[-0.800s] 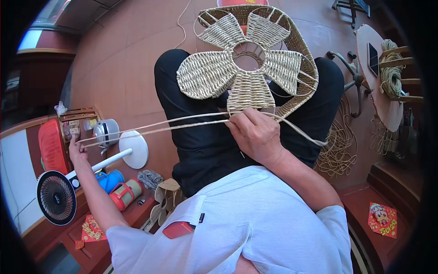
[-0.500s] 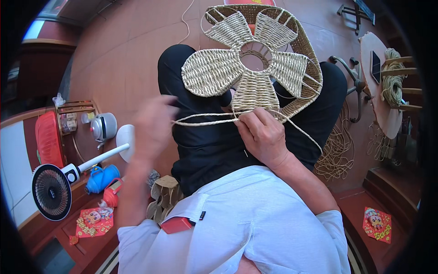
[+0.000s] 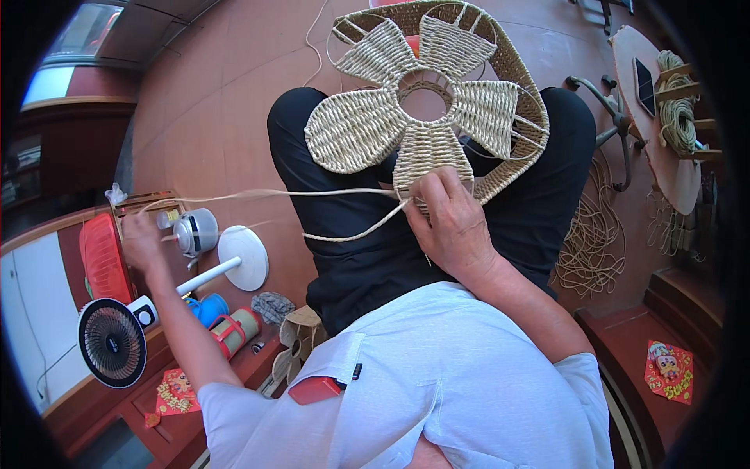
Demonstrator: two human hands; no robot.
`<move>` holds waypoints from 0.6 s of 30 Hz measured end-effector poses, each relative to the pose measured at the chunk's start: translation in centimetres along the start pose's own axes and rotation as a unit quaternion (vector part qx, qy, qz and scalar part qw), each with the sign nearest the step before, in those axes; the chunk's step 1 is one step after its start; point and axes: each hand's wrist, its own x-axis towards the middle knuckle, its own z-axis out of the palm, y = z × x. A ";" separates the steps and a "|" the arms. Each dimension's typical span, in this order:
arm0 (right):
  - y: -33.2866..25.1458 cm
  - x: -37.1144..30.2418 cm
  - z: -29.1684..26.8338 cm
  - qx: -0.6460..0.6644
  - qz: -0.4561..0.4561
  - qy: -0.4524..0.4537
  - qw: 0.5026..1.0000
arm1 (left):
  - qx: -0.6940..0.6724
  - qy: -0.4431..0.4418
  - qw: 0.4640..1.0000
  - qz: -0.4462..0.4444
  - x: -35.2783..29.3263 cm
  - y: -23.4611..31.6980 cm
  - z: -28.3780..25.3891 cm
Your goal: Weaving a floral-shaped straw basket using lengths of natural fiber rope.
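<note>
Head view: A flower-shaped panel of pale woven cord (image 3: 355, 129) sits between two black-trousered knees (image 3: 291, 117).
Right hand (image 3: 449, 217): Thumb and fingers pinch the panel's lowest petal (image 3: 431, 152) at its bottom edge.
Left hand (image 3: 143, 244): Stretched out sideways, blurred; its grip cannot be told.
Strands: One thin beige cord (image 3: 328, 191) runs toward the left hand; a shorter twisted strand (image 3: 364, 234) curves over the thigh.

Woven piece (image 3: 355, 131) across the lap (image 3: 344, 266), right hand (image 3: 449, 217) at its near edge. Left hand (image 3: 143, 244) far out left; cord (image 3: 328, 192) runs from woven piece toward it. Left side: fan head (image 3: 112, 342), kettle (image 3: 196, 232) just left of fan base (image 3: 244, 259), thermos (image 3: 248, 322) right of fan head. Right side: cord pile (image 3: 591, 250) on floor (image 3: 211, 117), phone (image 3: 644, 86) on board (image 3: 670, 181) farther right.
</note>
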 end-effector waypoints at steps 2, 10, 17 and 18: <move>0.0 -0.1 0.0 0.022 0.035 -0.012 0.999 | 0.061 0.004 0.996 -0.060 2.9 -4.6 0.8; 0.4 -0.4 0.3 0.018 -0.002 -0.012 1.000 | -0.570 -0.430 0.698 0.051 -12.5 16.4 -8.8; -0.1 -0.5 -0.3 0.012 0.001 -0.062 0.998 | -0.663 -0.574 0.478 -0.042 -24.0 30.3 -10.9; -0.1 -0.4 -0.5 0.010 -0.001 -0.065 0.998 | -0.690 -0.552 0.467 -0.031 -24.0 31.0 -10.2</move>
